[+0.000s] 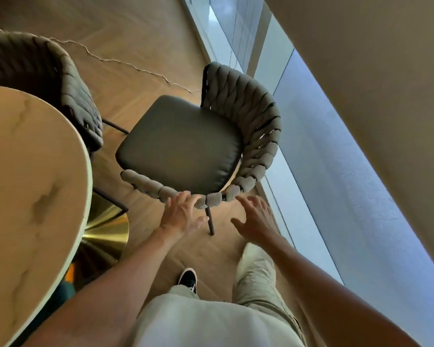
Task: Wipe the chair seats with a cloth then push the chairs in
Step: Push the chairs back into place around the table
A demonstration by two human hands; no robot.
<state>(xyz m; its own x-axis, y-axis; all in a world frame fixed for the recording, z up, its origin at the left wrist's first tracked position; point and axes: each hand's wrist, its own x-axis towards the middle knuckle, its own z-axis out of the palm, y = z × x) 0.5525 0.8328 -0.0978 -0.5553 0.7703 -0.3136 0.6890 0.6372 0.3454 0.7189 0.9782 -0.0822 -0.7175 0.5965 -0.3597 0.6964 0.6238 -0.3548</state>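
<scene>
Beside the table (60,151), open hands (183,214) reach chair (181,144).

Chair (211,136): dark grey seat, taupe braided rope back. Table (23,171): beige marbled top. Floor (140,46): tan herringbone wood.

Chair (248,136) at twelve o'clock — smooth, faintly glossy leather-like seat (181,144), rough woven-rope back; table base (105,231) at nine — shiny brass-coloured metal.

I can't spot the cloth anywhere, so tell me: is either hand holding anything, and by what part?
Nothing is held. The left hand touches the chair's woven rim with straight fingers; the right hand hovers open just short of it. No cloth shows.
</scene>
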